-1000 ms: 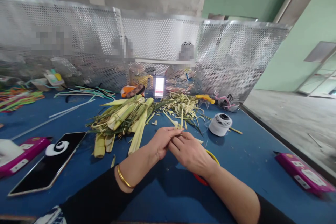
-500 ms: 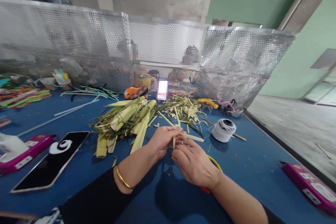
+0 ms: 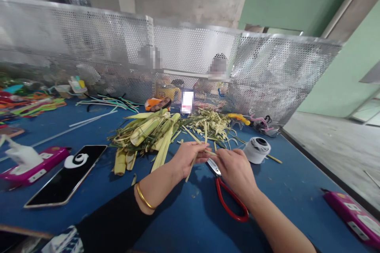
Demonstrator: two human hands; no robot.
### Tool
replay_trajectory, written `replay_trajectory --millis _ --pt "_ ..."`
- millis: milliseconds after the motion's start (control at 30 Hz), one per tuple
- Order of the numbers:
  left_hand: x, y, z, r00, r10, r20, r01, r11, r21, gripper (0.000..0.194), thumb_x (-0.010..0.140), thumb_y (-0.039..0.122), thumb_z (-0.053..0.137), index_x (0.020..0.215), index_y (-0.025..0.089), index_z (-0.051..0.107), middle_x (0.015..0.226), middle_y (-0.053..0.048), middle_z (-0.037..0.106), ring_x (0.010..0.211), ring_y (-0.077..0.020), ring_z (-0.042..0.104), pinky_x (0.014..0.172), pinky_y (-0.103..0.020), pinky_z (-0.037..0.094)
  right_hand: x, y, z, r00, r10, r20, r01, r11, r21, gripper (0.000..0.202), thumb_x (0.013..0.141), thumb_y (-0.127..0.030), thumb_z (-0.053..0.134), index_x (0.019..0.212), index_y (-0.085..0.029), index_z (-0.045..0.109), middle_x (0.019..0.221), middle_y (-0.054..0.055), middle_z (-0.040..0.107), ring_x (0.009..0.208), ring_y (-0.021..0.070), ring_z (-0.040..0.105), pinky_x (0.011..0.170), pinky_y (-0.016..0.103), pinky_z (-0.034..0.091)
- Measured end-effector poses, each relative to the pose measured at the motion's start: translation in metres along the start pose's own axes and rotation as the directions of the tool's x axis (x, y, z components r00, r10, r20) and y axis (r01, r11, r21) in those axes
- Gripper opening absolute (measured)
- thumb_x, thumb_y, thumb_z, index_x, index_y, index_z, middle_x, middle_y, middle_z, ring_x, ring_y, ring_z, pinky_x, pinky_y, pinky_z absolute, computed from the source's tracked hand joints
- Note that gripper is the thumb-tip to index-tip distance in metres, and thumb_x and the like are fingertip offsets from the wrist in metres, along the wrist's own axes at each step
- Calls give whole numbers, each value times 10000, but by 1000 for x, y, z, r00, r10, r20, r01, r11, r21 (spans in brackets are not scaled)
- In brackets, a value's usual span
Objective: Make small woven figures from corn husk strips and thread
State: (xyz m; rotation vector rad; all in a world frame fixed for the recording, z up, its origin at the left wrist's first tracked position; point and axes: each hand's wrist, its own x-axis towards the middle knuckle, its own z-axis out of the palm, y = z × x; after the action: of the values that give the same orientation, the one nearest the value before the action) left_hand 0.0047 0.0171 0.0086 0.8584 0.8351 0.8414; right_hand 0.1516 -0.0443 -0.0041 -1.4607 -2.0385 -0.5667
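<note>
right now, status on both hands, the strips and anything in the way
Left hand pinching pale strips. Right hand close beside it, pinching one of them. Red-handled scissors nearby, partly hidden by the right hand.

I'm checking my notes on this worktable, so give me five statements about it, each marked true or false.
1. The left hand and right hand both hold pale strips. True.
2. The scissors show a blue handle. False: the visible handle of the scissors is red.
3. The white spool stands to the right of the leaf bundle. True.
4. A gold bracelet circles the right wrist. False: the gold bracelet is on the left wrist.
5. A phone with a dark surface lies left of the leaf bundle. True.
</note>
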Motion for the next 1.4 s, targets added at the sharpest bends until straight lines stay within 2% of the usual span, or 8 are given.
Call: replay_trajectory --millis 167,300,433,633,767,1000,1267,1400 --pt "-1 -2 3 997 66 -49 -61 994 91 142 686 69 737 818 99 697 655 -23 655 545 -81 592 563 -195 503 -1 3 -3 995 40 88 -50 992 114 379 974 -282 379 622 -197 491 555 1 576 518 126 487 646 269 319" --pt "0 -1 2 994 86 -70 -74 985 157 41 736 59 685 726 93 665 570 -14 611 500 -76 561 523 -186 489 3 9 -14 955 184 231 -252 916 311 376 915 -326 430 569 -198 503 492 -23 491 502 117 426 552 251 294" --pt "-1 -1 2 997 58 -59 -48 988 149 45 726 91 708 727 101 664 568 -12 606 500 -79 560 518 -190 482 9 24 -19 852 240 466 -486 694 531 419 866 -471 455 579 -193 583 498 -22 484 513 122 436 524 247 318" --pt "-4 -1 3 997 -4 76 -6 991 130 178 756 279 711 784 105 689 774 -72 685 563 -92 589 438 -176 416 13 36 -7 691 452 564 -696 205 688 531 689 -675 608 781 -166 723 700 34 621 616 147 538 625 288 428" --pt "-7 -3 4 986 -41 162 5 976 218 325 838 407 593 826 99 696 847 -106 711 499 -74 557 368 -171 328 11 26 4 674 428 602 -675 25 738 463 624 -605 722 721 -155 680 612 -16 557 517 89 444 550 249 379" --pt "-9 -11 5 989 -46 143 -19 908 419 239 747 341 677 786 106 691 772 -61 705 439 -44 471 361 -182 236 7 14 14 767 479 426 -574 217 790 366 692 -485 679 547 -187 526 496 -41 484 510 108 421 539 255 336" --pt "-10 -8 5 989 -63 137 -2 902 432 204 696 322 692 707 119 677 717 -41 680 436 -42 423 381 -191 213 1 19 27 778 582 236 -547 444 710 355 794 -451 563 553 -208 471 482 -44 447 501 127 414 541 272 332" --pt "-11 -8 5 991 -21 131 -42 888 459 208 713 326 667 693 119 666 695 -36 672 441 -45 416 384 -190 213 4 22 16 774 632 -46 -483 636 602 260 819 -434 552 888 -187 591 774 34 609 731 202 570 705 337 447"
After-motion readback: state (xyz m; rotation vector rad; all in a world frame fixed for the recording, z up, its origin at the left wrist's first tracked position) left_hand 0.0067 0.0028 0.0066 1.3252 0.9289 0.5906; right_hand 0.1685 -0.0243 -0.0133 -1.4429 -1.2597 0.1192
